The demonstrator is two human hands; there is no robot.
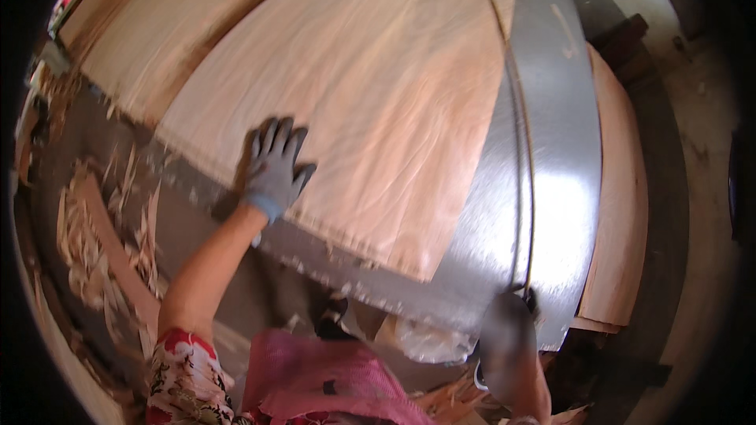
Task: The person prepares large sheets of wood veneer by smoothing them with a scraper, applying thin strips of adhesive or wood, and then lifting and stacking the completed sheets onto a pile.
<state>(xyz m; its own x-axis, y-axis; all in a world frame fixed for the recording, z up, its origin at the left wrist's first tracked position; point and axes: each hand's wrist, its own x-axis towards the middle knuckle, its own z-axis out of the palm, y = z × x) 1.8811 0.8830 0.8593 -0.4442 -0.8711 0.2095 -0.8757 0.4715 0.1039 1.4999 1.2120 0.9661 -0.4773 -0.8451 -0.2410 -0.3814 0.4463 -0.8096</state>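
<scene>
My left hand [276, 165], in a grey work glove with darker fingers, lies spread on a broad sheet of pale wood veneer [378, 106], near its ragged front edge. At the lower right my right hand [509, 324], also gloved and blurred, holds the near end of a long thin rod or cord [530, 189]. This bends away over a shiny dark sheet [549, 118] and across the veneer's far right corner. A line like its shadow or reflection runs beside it. The blur hides how the right fingers close.
Another veneer sheet [159, 29] lies to the left. More veneer [617, 200] sits beyond the shiny sheet's right edge. Wood shavings and strips [94, 242] litter the floor at left. Clear plastic [428, 339] lies below the front edge, near a pink apron [325, 366] on my body.
</scene>
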